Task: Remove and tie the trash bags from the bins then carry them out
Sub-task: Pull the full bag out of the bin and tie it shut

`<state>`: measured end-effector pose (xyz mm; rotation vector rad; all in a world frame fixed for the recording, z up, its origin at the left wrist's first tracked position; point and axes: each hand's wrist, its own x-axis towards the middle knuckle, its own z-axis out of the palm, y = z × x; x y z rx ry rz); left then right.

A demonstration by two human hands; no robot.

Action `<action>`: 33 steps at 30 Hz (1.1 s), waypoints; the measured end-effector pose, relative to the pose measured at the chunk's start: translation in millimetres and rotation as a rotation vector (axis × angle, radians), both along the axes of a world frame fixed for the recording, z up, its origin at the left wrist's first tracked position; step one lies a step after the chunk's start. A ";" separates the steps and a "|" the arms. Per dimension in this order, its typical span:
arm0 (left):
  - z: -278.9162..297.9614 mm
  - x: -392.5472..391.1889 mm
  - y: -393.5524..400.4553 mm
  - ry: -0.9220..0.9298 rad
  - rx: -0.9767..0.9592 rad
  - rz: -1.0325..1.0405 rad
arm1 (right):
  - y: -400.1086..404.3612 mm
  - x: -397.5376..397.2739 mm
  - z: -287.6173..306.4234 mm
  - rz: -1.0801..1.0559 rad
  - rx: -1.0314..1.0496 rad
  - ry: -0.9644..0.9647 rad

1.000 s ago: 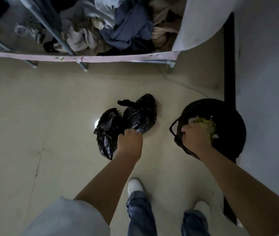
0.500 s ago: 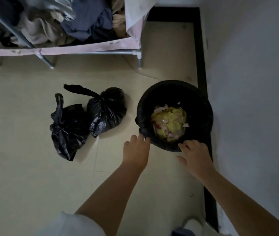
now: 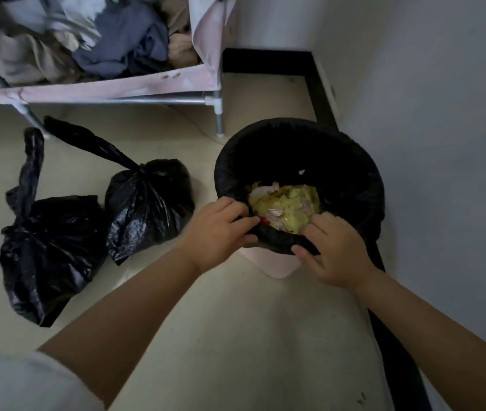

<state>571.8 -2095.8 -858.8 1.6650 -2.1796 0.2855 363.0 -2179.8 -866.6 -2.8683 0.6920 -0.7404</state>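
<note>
**Inspector:** Under your hands, what is there?

**Me:** The near rim of the bin liner [image 3: 277, 241], folded over the pink bin [image 3: 268, 264]. My left hand [image 3: 218, 229] pinches that fold at its left end, thumb and fingers closed on the plastic. My right hand [image 3: 332, 250] grips the same fold to the right, fingers curled over it, thumb beneath.

**Inspector:** Which way does the rest lie?

**Me:** Straight ahead of both hands; the rim circles away from me, food scraps [image 3: 287, 207] just beyond my fingertips. Both hands are equally near. I judge the pull goes upward and toward me.

**Inspector:** Other bags?

**Me:** Two tied bags [image 3: 146, 209] on the floor, left of my left hand.
</note>
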 end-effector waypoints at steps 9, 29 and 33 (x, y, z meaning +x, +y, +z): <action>0.1 -4.6 4.3 0.039 -0.070 -0.045 | 0.5 6.9 8.4 -0.073 0.209 -0.021; 34.7 -37.1 -27.1 0.224 0.355 0.631 | -26.8 27.5 48.6 -0.199 0.337 0.065; 30.1 -38.5 -23.5 0.163 0.263 0.556 | -14.9 -3.1 45.3 -0.163 0.396 0.107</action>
